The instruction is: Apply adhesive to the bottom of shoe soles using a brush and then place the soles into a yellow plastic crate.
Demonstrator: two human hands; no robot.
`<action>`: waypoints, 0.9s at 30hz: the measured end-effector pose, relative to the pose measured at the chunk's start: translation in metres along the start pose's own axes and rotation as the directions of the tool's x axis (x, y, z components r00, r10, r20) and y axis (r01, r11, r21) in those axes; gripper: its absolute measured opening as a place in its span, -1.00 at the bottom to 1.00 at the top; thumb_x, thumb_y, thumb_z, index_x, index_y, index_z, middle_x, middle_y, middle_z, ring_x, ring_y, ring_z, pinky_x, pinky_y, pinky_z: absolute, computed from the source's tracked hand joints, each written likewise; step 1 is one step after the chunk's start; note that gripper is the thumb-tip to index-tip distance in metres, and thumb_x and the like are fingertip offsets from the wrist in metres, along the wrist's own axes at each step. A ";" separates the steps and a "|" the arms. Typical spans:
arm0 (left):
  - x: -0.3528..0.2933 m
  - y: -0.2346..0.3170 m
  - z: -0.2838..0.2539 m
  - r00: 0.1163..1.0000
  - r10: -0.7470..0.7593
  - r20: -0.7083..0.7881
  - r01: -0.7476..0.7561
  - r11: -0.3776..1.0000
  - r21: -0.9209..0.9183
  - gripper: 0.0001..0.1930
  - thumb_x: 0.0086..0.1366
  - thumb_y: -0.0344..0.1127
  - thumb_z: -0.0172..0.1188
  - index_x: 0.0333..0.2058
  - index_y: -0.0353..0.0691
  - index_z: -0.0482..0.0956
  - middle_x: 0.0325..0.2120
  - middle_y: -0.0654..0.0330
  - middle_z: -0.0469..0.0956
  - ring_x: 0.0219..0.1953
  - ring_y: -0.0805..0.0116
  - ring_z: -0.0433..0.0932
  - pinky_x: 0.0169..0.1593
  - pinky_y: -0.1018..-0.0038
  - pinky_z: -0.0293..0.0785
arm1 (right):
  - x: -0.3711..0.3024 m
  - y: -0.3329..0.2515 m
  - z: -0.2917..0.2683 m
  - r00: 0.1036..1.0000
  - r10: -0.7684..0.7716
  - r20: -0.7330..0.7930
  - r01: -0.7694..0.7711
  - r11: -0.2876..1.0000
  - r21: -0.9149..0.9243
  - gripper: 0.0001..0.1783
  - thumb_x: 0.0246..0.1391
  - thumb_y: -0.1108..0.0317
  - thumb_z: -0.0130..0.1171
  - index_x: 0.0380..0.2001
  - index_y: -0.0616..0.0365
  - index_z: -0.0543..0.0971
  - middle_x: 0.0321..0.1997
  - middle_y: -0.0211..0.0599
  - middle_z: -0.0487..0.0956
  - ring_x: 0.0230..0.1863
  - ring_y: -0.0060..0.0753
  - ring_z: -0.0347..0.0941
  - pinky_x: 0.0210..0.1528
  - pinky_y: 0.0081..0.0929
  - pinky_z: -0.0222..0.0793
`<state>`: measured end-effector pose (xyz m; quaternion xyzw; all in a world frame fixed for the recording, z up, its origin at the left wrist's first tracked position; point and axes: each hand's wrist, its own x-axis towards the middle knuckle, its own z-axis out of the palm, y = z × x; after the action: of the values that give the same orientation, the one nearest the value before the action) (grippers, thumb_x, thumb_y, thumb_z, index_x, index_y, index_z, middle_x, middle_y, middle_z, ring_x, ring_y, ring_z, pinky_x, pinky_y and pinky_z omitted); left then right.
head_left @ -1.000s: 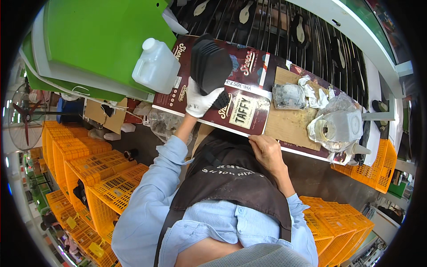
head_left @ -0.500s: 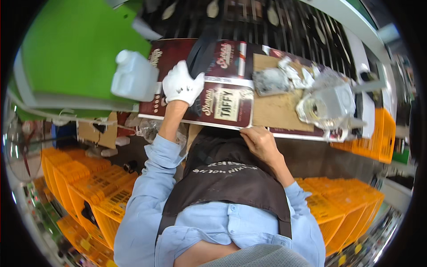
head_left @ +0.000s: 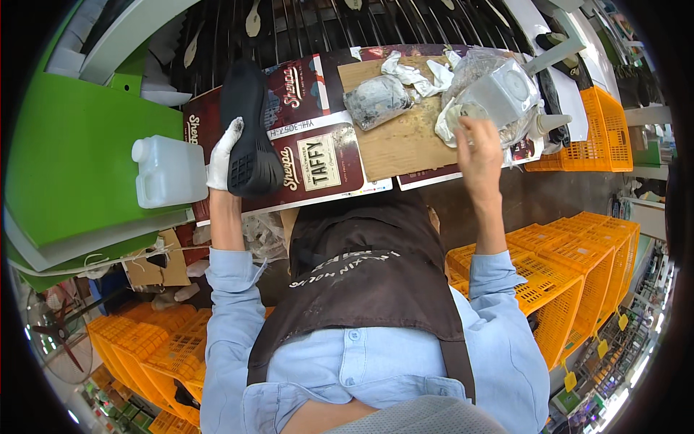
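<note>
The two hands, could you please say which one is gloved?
The left hand, holding black footwear, wears a white glove; the right hand, near the clear container, is bare.

Jug (head_left: pixel 170 173) left, plastic container (head_left: pixel 504 90) right (sole (head_left: pixel 249 137) between).

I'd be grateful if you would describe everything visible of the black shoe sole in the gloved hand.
The black shoe sole is long and matte, seemingly rubber or foam. Its nearer end shows a grid-like tread and a grooved right side; the farther part looks smoother. It points away from the person, above the maroon cardboard. The white-gloved left hand grips its left side. Whether it also rests on the cardboard is unclear.
</note>
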<state>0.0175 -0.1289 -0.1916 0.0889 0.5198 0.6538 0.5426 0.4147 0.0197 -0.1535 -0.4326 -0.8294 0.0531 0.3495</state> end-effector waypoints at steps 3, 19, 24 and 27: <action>0.013 -0.026 -0.005 1.000 -0.008 0.001 0.008 0.990 -0.141 -0.61 0.23 -0.18 0.26 -0.08 -0.34 0.54 -0.25 0.14 0.62 -0.30 0.37 0.61 -0.16 0.49 0.52 | 0.012 0.007 0.000 0.997 0.059 0.045 -0.052 0.988 -0.142 -0.72 -0.10 0.46 0.30 -0.24 0.18 0.53 -0.30 -0.14 0.47 -0.21 -0.03 0.41 -0.16 -0.21 0.34; 0.029 -0.011 -0.005 0.980 0.084 -0.182 0.108 0.544 0.832 -0.09 0.08 0.39 0.10 -0.08 -0.57 0.50 -0.14 -0.12 0.56 -0.07 0.16 0.53 -0.02 0.35 0.38 | 0.026 0.048 -0.003 0.969 0.193 0.154 -0.165 0.970 -0.178 -0.72 -0.11 0.34 0.32 -0.29 0.22 0.61 -0.33 -0.06 0.59 -0.25 0.01 0.52 -0.17 -0.20 0.40; 0.008 0.009 0.005 0.873 0.476 -0.104 0.161 -0.081 0.984 -0.08 0.02 0.39 0.15 0.13 -0.31 0.38 0.10 -0.17 0.39 0.19 -0.06 0.32 0.23 0.22 0.24 | 0.021 0.046 0.001 0.995 0.091 0.040 -0.081 0.977 -0.198 -0.80 -0.13 0.37 0.29 -0.37 0.18 0.59 -0.39 -0.08 0.57 -0.30 0.00 0.50 -0.21 -0.16 0.41; -0.001 0.009 0.004 0.827 0.560 -0.039 0.179 -0.197 0.964 -0.10 0.03 0.34 0.20 0.16 -0.29 0.33 0.16 -0.21 0.29 0.19 -0.11 0.29 0.23 0.19 0.23 | 0.017 0.044 0.013 0.993 0.112 0.046 -0.096 0.959 -0.265 -0.82 -0.16 0.37 0.30 -0.43 0.14 0.56 -0.41 -0.15 0.53 -0.31 -0.07 0.48 -0.24 -0.19 0.41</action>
<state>0.0155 -0.1261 -0.1822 0.3872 0.9165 0.0991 0.0161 0.4305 0.0630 -0.1712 -0.5162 -0.8155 -0.0258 0.2606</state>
